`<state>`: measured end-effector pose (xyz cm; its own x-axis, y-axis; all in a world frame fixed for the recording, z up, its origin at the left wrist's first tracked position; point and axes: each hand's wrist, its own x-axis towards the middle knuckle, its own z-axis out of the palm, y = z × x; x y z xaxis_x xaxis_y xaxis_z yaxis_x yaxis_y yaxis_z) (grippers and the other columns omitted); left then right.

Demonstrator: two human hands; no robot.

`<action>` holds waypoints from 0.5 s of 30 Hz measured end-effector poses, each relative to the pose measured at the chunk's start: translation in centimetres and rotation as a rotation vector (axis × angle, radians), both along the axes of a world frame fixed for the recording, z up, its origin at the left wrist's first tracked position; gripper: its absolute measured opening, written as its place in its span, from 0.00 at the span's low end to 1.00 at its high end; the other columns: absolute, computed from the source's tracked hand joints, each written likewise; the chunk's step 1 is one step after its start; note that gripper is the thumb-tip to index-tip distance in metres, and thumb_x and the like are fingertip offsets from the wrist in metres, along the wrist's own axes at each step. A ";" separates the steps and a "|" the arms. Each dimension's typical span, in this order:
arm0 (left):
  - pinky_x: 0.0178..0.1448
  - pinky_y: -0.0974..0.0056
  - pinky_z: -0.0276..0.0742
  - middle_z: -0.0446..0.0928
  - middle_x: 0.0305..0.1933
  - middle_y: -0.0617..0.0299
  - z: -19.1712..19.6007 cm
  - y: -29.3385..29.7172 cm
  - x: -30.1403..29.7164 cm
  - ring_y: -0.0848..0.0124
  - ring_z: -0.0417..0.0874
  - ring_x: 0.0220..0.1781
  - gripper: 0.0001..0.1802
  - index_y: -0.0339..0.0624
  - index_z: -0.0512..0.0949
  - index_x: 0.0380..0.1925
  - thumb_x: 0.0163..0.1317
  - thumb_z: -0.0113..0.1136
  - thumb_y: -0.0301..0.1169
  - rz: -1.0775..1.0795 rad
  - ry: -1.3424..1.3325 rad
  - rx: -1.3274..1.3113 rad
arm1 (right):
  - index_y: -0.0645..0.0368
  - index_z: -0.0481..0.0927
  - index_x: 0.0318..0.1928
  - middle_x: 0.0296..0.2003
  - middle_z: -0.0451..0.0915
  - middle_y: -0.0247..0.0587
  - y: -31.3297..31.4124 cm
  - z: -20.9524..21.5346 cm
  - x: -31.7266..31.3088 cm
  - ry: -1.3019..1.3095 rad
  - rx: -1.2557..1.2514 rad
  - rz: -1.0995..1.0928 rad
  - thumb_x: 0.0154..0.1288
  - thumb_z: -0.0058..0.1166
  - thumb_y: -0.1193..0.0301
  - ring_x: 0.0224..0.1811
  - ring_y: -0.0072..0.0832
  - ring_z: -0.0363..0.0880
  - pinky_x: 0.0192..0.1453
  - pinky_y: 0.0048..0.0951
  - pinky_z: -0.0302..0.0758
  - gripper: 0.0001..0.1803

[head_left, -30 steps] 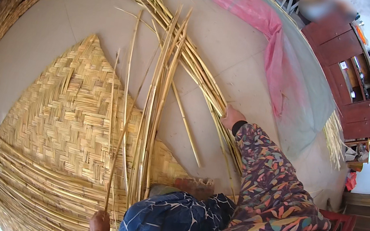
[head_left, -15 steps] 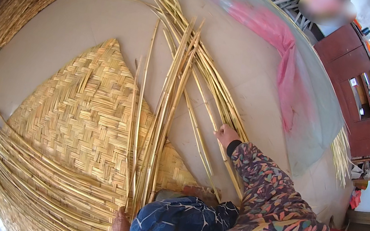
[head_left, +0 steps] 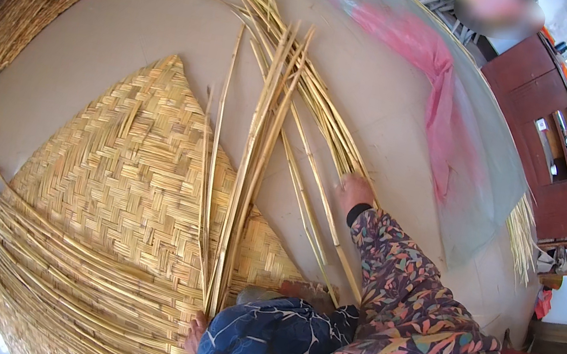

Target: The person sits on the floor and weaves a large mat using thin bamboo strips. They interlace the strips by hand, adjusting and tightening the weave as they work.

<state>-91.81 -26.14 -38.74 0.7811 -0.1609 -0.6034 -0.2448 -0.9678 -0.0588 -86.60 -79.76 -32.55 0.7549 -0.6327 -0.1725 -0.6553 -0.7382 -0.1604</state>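
Canes (head_left: 329, 113) are touched by the right hand (head_left: 355, 192); its fingers' grip, like the left hand's (head_left: 196, 334), cannot be told. Upper left, the mat (head_left: 139, 159) is edged by floor (head_left: 98, 46).

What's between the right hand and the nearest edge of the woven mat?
Head view: a few loose straw-coloured strips on pale floor separate the right hand from the woven mat.

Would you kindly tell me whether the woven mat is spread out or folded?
Spread out, where visible: the woven mat lies flat on the floor, its far corner extended.
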 end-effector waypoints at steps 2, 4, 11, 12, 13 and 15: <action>0.45 0.46 0.73 0.74 0.40 0.51 0.0 0.1 0.6 0.53 0.79 0.41 0.30 0.51 0.61 0.54 0.52 0.57 0.46 0.081 0.067 -0.021 | 0.60 0.72 0.48 0.45 0.75 0.52 -1.6 0.5 -0.7 -0.097 -0.156 -0.118 0.57 0.53 0.55 0.47 0.47 0.74 0.50 0.44 0.71 0.24; 0.44 0.46 0.74 0.74 0.39 0.50 0.4 0.4 1.2 0.52 0.79 0.41 0.30 0.50 0.62 0.53 0.52 0.57 0.46 0.177 0.140 -0.038 | 0.59 0.71 0.51 0.48 0.74 0.51 -2.7 0.1 -1.5 0.010 -0.042 -0.341 0.56 0.54 0.54 0.48 0.47 0.74 0.52 0.44 0.70 0.27; 0.37 0.47 0.71 0.74 0.36 0.42 3.5 1.7 2.7 0.43 0.76 0.36 0.18 0.41 0.67 0.43 0.51 0.50 0.33 0.330 -0.121 -0.322 | 0.62 0.72 0.43 0.36 0.77 0.57 -4.0 0.1 -3.8 -0.042 0.175 -0.307 0.59 0.47 0.50 0.43 0.50 0.75 0.47 0.44 0.70 0.27; 0.37 0.46 0.69 0.73 0.34 0.39 4.1 2.0 2.6 0.41 0.75 0.34 0.19 0.37 0.67 0.44 0.50 0.46 0.31 0.356 -0.134 -0.453 | 0.62 0.72 0.40 0.33 0.77 0.56 -3.7 0.2 -4.0 -0.118 0.128 -0.327 0.60 0.47 0.50 0.40 0.50 0.75 0.44 0.45 0.70 0.25; 0.37 0.45 0.69 0.73 0.33 0.38 4.6 2.0 2.5 0.40 0.74 0.34 0.20 0.36 0.67 0.44 0.50 0.46 0.31 0.392 -0.166 -0.521 | 0.62 0.72 0.38 0.30 0.77 0.55 -3.5 0.2 -4.2 -0.194 0.082 -0.347 0.60 0.47 0.50 0.37 0.51 0.75 0.41 0.45 0.70 0.24; 0.37 0.45 0.68 0.72 0.31 0.36 5.7 1.8 2.2 0.40 0.74 0.34 0.21 0.35 0.66 0.45 0.50 0.46 0.31 0.462 -0.228 -0.658 | 0.61 0.71 0.38 0.31 0.75 0.56 -3.4 1.0 -4.5 -0.247 0.125 -0.372 0.62 0.45 0.51 0.37 0.53 0.74 0.40 0.46 0.68 0.23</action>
<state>-89.62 -24.33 -33.01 0.9466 -0.0585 -0.3171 0.1348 -0.8216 0.5539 -91.07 -83.16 -31.53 0.5087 -0.8542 -0.1080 -0.8030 -0.4254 -0.4174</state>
